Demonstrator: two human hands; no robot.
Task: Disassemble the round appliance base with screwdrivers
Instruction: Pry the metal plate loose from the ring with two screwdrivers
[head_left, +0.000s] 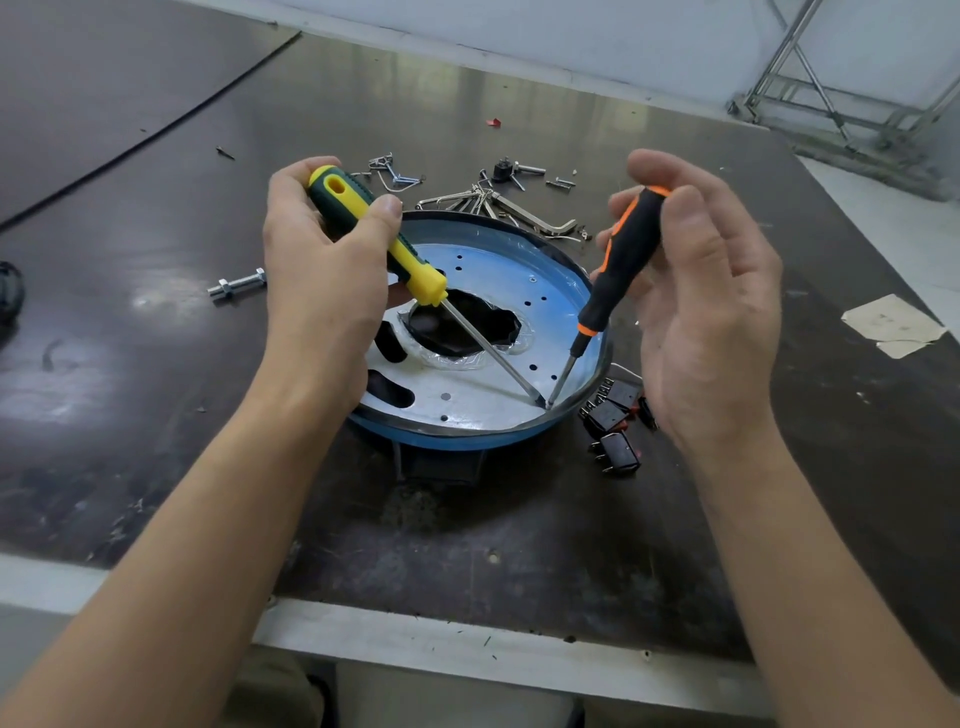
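Hands first: gripping a yellow screwdriver (395, 244) in the curled left hand (322, 260), loosely pinching a black screwdriver (618, 265) in the half-open right hand (701, 291). Probably risking a tip skidding off under that loose hold. Slanting down-right and steeply down-left, meeting by the near-right rim of the round base (519, 234), lying flat mid-desk (156, 338).

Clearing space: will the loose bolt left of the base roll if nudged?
Probably not far: the bolt carries a nut and a blocky head, whose flats should stop rolling. It looks like steel, so likely stiff and heavy for its size.
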